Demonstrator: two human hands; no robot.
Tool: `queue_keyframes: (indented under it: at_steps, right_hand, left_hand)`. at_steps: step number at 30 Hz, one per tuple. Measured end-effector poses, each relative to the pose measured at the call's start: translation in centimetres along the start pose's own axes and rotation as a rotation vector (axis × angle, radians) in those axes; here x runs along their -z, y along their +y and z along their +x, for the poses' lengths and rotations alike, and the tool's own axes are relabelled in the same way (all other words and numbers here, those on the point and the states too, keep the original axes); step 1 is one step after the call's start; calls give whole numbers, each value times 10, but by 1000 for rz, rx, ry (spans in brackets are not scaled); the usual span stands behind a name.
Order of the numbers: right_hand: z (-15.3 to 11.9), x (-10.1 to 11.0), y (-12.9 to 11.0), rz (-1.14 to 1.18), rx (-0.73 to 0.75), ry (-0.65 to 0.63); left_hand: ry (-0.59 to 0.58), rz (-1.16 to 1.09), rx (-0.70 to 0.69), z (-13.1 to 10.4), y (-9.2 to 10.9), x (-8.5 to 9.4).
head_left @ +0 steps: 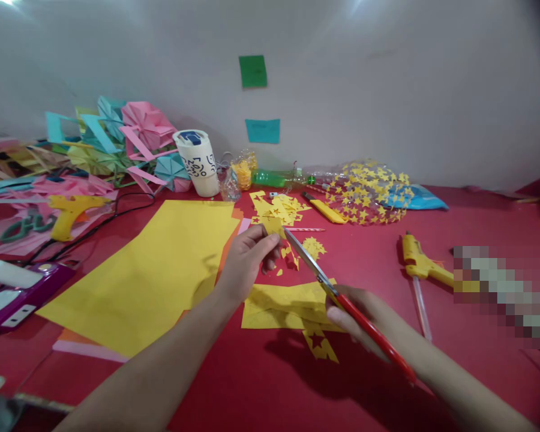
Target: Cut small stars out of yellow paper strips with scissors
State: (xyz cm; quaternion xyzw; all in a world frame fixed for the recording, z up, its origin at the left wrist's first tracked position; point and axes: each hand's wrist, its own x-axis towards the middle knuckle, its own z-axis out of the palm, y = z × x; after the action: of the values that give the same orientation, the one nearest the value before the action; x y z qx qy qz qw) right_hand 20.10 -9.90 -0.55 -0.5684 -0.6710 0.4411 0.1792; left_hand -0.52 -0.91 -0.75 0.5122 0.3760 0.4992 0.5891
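Pinched in my left hand (pixel 247 255) is a small piece of yellow paper (pixel 274 227). My right hand (pixel 364 315) grips red-handled scissors (pixel 317 273), whose blade tips meet the edge of that paper. Just beyond and below the blades, cut yellow stars (pixel 314 247) and small scraps lie on the red table. Under my hands rest folded yellow paper strips (pixel 279 309), and beside them a scrap with a star-shaped hole (pixel 320 345). More star-holed yellow offcuts (pixel 279 209) are heaped behind my left hand.
Large yellow sheets (pixel 162 258) cover the left, near a purple power strip (pixel 31 297) and a yellow glue gun (pixel 72 216). Another glue gun (pixel 420 258) lies right. A white tumbler (pixel 198 165), a yellow cutter (pixel 328 211) and a star-covered clear plastic bottle (pixel 369 189) line the back.
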Motion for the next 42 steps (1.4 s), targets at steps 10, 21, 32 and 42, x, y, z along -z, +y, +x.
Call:
queue_keyframes:
  at_steps: [10,21,32,42]
  right_hand:
    - [-2,-1,-2,47,-5,-43]
    - [-1,-1,-8,128,-84,-64]
    - [-2,0,-7,181,-105,-84]
    - [0,1,-8,144,-135,-71]
  left_hand:
    - [20,6,11,0,1,0]
    - [6,7,16,0,0,1]
    - [-16,15,30,2,-1,3]
    - [-69,65,18,2,4,4]
